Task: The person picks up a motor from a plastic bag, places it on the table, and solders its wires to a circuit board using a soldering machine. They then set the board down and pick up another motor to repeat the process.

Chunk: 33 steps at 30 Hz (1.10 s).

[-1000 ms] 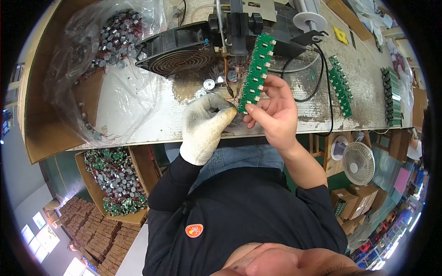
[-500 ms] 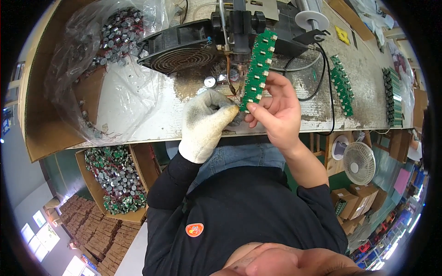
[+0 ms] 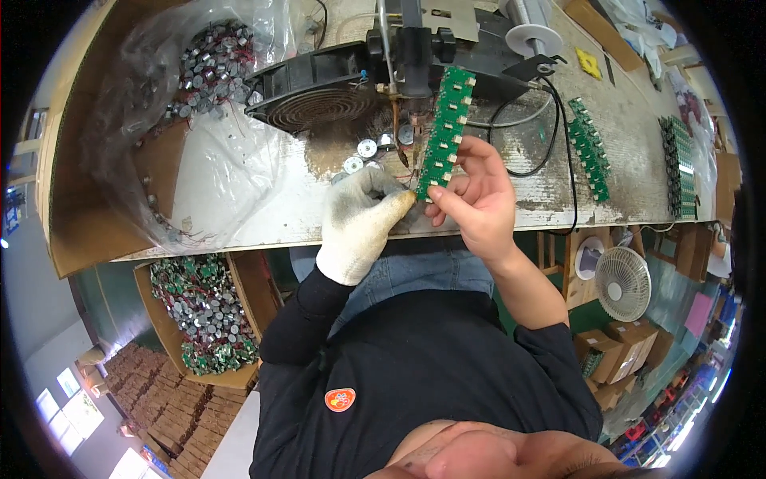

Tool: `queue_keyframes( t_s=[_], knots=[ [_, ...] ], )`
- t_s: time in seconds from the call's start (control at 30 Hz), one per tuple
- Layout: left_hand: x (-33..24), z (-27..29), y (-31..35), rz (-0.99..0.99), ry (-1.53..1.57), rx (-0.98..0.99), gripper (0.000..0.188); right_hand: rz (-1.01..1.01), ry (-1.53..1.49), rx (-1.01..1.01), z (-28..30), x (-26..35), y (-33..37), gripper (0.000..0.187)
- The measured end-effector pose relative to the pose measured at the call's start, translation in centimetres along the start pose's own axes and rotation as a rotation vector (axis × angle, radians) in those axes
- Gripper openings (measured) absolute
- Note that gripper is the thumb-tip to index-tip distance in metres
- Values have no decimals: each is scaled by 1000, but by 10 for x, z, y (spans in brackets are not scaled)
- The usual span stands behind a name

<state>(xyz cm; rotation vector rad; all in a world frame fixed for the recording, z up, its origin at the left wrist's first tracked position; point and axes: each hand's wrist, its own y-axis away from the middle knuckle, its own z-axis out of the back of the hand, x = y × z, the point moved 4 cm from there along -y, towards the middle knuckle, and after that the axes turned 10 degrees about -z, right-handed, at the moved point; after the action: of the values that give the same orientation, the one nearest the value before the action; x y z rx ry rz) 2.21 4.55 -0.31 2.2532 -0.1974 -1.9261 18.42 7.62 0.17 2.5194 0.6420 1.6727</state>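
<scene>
A long green circuit board point(image 3: 444, 132) with a row of pale connectors stands tilted upward in my bare right hand point(image 3: 481, 209), its lower end pinched between thumb and fingers. My left hand point(image 3: 356, 223), in a whitish work glove, is closed with its thumb and fingertips against the board's lower end; what it pinches is hidden. Just beyond the fingertips hangs the dark tip of a soldering iron point(image 3: 402, 152), mounted on a stand, and thin wires show close by. Small round metal parts point(image 3: 367, 148) lie on the bench past the glove.
A black fan point(image 3: 315, 108) stands behind my left hand. Further left, a plastic bag point(image 3: 219, 172) holds many round wired parts. More green boards point(image 3: 589, 152) lie at right, near a black cable point(image 3: 568, 144) and a solder spool point(image 3: 533, 40). A filled carton point(image 3: 238, 307) sits below the bench edge.
The board's upper end has come slightly down and left. My gloved hand has shifted a little to the right, and more of the round metal parts show beyond it.
</scene>
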Motion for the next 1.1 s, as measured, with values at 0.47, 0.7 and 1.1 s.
queue_keyframes(
  t_s=[0.47,0.7,1.1],
  knots=[
    [-28,-87,54,-1031,-892,-148,54,-205,-162,45,53,25,85,62],
    [-35,-120,20,-987,-495,20,37,288,170,-186,97,45,100,26],
    [-42,-147,-9,-401,60,210,28,148,-221,7,104,83,37,12]
  ],
)
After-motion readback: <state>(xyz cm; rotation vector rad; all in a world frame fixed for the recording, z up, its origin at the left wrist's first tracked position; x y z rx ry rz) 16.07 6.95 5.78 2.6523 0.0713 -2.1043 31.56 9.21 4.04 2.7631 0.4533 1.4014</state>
